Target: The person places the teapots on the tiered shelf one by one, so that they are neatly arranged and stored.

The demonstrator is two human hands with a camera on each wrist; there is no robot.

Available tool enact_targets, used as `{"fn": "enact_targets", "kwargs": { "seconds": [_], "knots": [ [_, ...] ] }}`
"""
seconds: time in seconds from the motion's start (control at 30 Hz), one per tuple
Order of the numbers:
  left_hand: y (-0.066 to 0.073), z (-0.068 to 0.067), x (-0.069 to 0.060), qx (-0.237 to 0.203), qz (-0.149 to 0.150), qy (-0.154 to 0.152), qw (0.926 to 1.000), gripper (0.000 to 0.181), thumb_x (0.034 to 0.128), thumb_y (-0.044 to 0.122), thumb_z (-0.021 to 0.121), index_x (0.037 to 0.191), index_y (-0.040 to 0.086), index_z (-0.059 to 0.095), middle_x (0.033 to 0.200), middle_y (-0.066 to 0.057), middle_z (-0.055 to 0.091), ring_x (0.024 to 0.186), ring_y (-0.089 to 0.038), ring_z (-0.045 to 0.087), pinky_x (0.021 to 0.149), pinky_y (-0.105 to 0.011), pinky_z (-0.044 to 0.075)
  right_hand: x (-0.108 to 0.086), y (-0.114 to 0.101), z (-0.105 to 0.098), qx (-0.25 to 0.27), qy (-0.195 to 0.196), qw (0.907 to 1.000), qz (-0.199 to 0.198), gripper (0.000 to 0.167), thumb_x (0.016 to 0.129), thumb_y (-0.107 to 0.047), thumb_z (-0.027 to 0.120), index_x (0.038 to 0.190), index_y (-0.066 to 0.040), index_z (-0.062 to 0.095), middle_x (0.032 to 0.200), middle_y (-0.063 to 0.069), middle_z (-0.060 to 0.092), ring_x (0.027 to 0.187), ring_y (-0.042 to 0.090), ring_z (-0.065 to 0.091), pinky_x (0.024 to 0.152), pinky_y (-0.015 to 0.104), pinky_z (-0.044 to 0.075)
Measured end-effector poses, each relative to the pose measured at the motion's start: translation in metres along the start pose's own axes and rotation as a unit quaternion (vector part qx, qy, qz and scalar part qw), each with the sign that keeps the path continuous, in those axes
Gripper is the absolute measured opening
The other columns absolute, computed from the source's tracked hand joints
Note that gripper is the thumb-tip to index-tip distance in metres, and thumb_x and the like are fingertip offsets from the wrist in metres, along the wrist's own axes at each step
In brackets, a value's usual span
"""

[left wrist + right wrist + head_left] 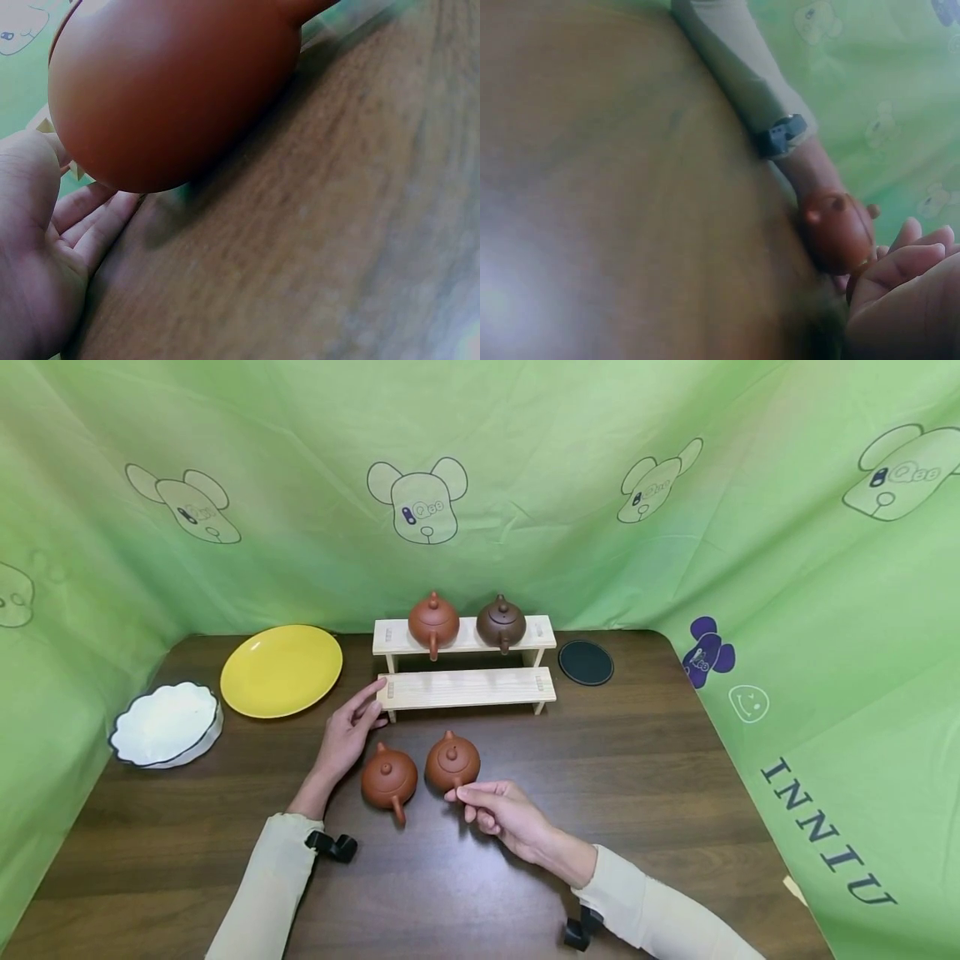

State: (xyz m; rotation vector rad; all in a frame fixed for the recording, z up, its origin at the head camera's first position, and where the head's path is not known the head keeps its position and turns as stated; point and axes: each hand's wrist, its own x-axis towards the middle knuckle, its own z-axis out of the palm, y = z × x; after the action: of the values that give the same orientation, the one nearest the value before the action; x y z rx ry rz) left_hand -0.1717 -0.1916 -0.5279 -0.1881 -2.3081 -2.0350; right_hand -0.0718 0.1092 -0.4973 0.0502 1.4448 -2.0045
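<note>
My left hand [349, 735] touches the left end of a pale wooden two-step stand [465, 690], its fingers fairly straight. Close beside that hand, a reddish-brown clay teapot [389, 777] stands on the table; its rounded body [172, 90] fills much of the left wrist view. A similar clay teapot [452, 760] sits just to its right, in front of the stand. My right hand [510, 817] pinches this second teapot's handle between thumb and fingers. In the right wrist view, my right hand [911, 289] hides most of the handle.
On the stand's upper step are an orange-brown teapot [433, 623] and a dark brown teapot [501, 623]. A yellow plate [282, 672] and a white scalloped bowl [167, 725] lie to the left. Right of the stand is a black round coaster [586, 662]. Green cloth [525, 552] hangs around the table.
</note>
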Motion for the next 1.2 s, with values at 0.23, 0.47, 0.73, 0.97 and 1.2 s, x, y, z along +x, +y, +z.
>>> {"fn": "enact_targets", "kwargs": {
  "seconds": [0.23, 0.47, 0.73, 0.97, 1.2],
  "knots": [
    [0.001, -0.001, 0.001, 0.009, -0.012, 0.0, 0.9999, 0.045, 0.1178, 0.016, 0.058, 0.162, 0.008, 0.058, 0.163, -0.018, 0.056, 0.107, 0.004, 0.073, 0.096, -0.02, 0.066, 0.004, -0.021, 0.004, 0.002, 0.008, 0.9997, -0.021, 0.019, 0.109, -0.01, 0.067, 0.108, -0.01, 0.086, 0.07, -0.008, 0.065, 0.052, -0.003, 0.041, 0.045, 0.009, 0.031],
    [0.0, 0.0, 0.001, 0.005, -0.009, 0.001, 0.9999, 0.044, 0.1176, 0.013, 0.058, 0.161, 0.006, 0.059, 0.164, -0.018, 0.055, 0.108, 0.006, 0.072, 0.096, -0.02, 0.066, 0.014, -0.038, 0.008, 0.004, 0.025, 0.9982, -0.054, 0.02, 0.109, -0.012, 0.068, 0.103, -0.013, 0.086, 0.069, -0.007, 0.063, 0.051, -0.002, 0.04, 0.044, 0.01, 0.029],
    [0.0, 0.0, 0.001, 0.014, -0.013, -0.001, 0.9998, 0.045, 0.1179, 0.015, 0.058, 0.162, 0.008, 0.058, 0.162, -0.019, 0.057, 0.108, 0.003, 0.072, 0.097, -0.022, 0.066, 0.03, -0.052, 0.012, -0.003, 0.059, 0.9948, -0.083, 0.019, 0.107, -0.011, 0.07, 0.099, -0.014, 0.086, 0.066, -0.007, 0.063, 0.049, -0.002, 0.039, 0.043, 0.011, 0.026],
    [-0.001, 0.0, 0.001, 0.013, 0.003, 0.006, 0.9999, 0.044, 0.117, 0.018, 0.061, 0.16, 0.01, 0.061, 0.157, -0.024, 0.06, 0.104, -0.001, 0.075, 0.093, -0.02, 0.067, 0.048, -0.057, 0.011, -0.021, 0.088, 0.9895, -0.113, 0.017, 0.105, -0.008, 0.07, 0.101, -0.009, 0.087, 0.066, -0.005, 0.062, 0.05, -0.001, 0.039, 0.043, 0.012, 0.023],
    [0.001, 0.0, 0.0, 0.012, 0.005, 0.001, 0.9999, 0.045, 0.1175, 0.017, 0.059, 0.161, 0.008, 0.059, 0.16, -0.024, 0.058, 0.107, 0.001, 0.074, 0.095, -0.02, 0.066, 0.064, -0.061, 0.012, -0.016, 0.095, 0.9881, -0.12, 0.018, 0.107, -0.012, 0.071, 0.1, -0.008, 0.087, 0.066, -0.005, 0.063, 0.052, -0.001, 0.041, 0.044, 0.011, 0.025]
  ]
}}
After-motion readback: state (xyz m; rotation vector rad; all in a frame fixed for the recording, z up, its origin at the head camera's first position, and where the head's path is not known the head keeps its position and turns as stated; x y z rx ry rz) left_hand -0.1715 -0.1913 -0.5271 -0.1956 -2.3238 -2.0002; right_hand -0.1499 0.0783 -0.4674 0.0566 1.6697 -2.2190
